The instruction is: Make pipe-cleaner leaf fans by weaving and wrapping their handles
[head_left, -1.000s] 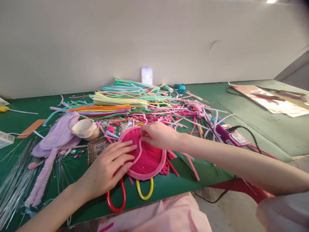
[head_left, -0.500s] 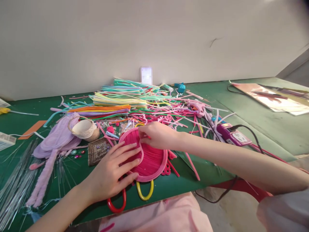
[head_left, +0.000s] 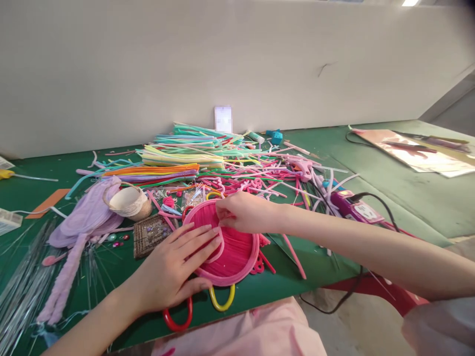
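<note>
A round hot-pink disc of wound pipe cleaners [head_left: 233, 249] lies near the front edge of the green table [head_left: 389, 183]. A lighter pink pipe cleaner [head_left: 219, 247] curves across the disc's top. My left hand [head_left: 176, 269] lies flat on the disc's left part, fingers spread, pressing that strand down. My right hand [head_left: 245, 211] reaches in from the right and pinches the strand's upper end at the disc's far rim. Red [head_left: 178, 321] and yellow [head_left: 222, 300] loops stick out from under the disc toward me.
A big heap of coloured pipe cleaners [head_left: 185, 158] fills the table's middle. A small woven basket [head_left: 128, 201] and a lilac plush piece [head_left: 79, 222] lie at left, a beaded brown mat [head_left: 150, 233] beside my left hand. A purple glue gun [head_left: 351, 207] with cord lies right.
My left hand slid rightward over the disc, pressing the light pink strand farther in. My right hand kept its pinch at the far rim.
</note>
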{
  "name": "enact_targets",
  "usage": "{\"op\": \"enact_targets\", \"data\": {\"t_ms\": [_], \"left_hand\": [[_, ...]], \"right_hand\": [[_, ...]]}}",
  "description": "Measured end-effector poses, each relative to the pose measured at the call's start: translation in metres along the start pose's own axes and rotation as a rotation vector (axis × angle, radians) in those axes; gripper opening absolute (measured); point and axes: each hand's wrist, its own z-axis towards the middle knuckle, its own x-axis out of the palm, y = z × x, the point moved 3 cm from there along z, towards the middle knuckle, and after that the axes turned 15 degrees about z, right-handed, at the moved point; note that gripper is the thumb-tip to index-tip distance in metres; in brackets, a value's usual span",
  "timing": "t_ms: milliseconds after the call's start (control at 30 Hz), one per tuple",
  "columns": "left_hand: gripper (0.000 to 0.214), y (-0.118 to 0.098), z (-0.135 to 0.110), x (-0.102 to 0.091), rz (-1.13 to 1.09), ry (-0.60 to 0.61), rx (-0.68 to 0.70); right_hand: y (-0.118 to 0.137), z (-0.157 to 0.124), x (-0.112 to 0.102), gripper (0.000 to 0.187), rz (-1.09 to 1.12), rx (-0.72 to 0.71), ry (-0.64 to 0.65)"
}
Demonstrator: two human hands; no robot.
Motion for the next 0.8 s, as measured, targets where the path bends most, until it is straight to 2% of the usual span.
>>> {"op": "enact_targets", "data": {"t_ms": [133, 333, 467, 600, 800], "left_hand": [[0.069, -0.005, 0.005, 0.011, -0.091, 0.098, 0.026], [0.071, -0.010, 0.004, 0.017, -0.096, 0.140, 0.003], [0.070, -0.009, 0.003, 0.020, -0.083, 0.147, -0.014], [0.064, -0.009, 0.002, 0.017, -0.071, 0.070, -0.028], [0.038, -0.016, -0.011, 0.003, -0.016, -0.152, -0.107]], "right_hand": [[-0.003, 0.003, 0.001, 0.009, -0.012, 0.013, -0.027], [-0.007, -0.004, -0.003, 0.009, -0.043, 0.131, -0.132], [-0.015, -0.015, -0.003, 0.010, 0.017, 0.162, -0.144], [-0.018, -0.020, -0.002, 0.016, 0.115, 0.103, -0.127], [-0.009, -0.010, -0.007, 0.024, 0.205, 0.045, -0.071]]}}
